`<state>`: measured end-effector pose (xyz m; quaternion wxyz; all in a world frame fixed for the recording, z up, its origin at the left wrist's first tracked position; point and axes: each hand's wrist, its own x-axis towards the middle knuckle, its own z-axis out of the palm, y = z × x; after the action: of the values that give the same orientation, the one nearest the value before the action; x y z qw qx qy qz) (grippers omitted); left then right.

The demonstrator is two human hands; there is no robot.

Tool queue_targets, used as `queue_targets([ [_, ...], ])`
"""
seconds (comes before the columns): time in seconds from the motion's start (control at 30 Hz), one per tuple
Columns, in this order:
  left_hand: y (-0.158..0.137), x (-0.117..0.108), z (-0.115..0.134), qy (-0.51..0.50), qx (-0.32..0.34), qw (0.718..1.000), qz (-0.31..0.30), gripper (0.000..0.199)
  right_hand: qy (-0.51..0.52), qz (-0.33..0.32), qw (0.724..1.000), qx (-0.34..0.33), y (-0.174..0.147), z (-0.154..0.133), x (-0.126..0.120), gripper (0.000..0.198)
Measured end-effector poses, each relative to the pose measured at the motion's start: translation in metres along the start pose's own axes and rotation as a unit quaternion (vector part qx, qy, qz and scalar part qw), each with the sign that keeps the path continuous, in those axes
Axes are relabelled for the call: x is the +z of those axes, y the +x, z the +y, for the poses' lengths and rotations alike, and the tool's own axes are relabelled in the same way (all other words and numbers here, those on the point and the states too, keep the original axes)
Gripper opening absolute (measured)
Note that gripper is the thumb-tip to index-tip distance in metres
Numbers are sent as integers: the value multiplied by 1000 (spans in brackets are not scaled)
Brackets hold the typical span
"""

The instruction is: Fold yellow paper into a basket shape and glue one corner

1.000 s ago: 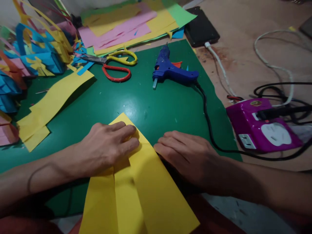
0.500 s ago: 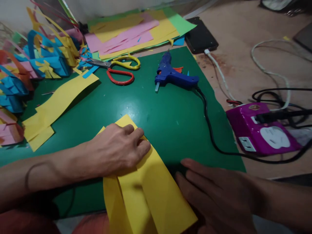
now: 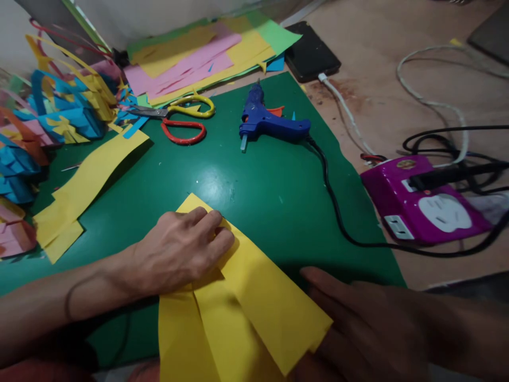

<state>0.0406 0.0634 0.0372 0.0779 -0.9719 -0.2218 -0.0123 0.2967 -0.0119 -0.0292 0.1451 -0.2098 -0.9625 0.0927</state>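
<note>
Yellow paper strips [image 3: 238, 302] lie fanned out on the green board, joined or overlapping at their upper end. My left hand [image 3: 186, 244] bears down on that end, its fingers curled over and closed on the paper. My right hand [image 3: 366, 313], in dim light, is beside the lower right corner of the outermost strip. Its visible fingers are stretched out, and whether they touch the paper is hard to see. Beyond the strips lie scissors [image 3: 185, 132] with one yellow and one red handle, and a blue glue gun [image 3: 274, 124].
Small paper baskets [image 3: 71, 119] crowd the left edge. Loose yellow strips [image 3: 91, 185] lie near them on the green board [image 3: 199, 170]. Coloured sheets [image 3: 194, 58] and a black phone [image 3: 312, 50] are at the back. The glue gun's cord runs past a purple power socket [image 3: 425, 207] on the right.
The outermost strip's lower corner has swung right and slightly up, so the strips fan wider. My left hand stays pressed on their upper end. The whole view has shifted a little.
</note>
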Motion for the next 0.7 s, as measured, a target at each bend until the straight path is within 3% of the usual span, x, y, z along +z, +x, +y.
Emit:
queue_targets([
  [0.13,0,1,1,-16,-12,1000,13,13,-97,70,989,-83,9,5,-26,30],
  [0.27,0,2,1,-17,-13,1000,20,15,-168,83,979,-78,20,4,-43,33],
  [0.47,-1,3,-1,-26,-23,999,16,18,-209,132,966,-78,30,-9,-31,27],
  [0.7,5,-3,-7,-90,-70,990,-86,25,-207,160,963,-71,38,-16,-24,32],
])
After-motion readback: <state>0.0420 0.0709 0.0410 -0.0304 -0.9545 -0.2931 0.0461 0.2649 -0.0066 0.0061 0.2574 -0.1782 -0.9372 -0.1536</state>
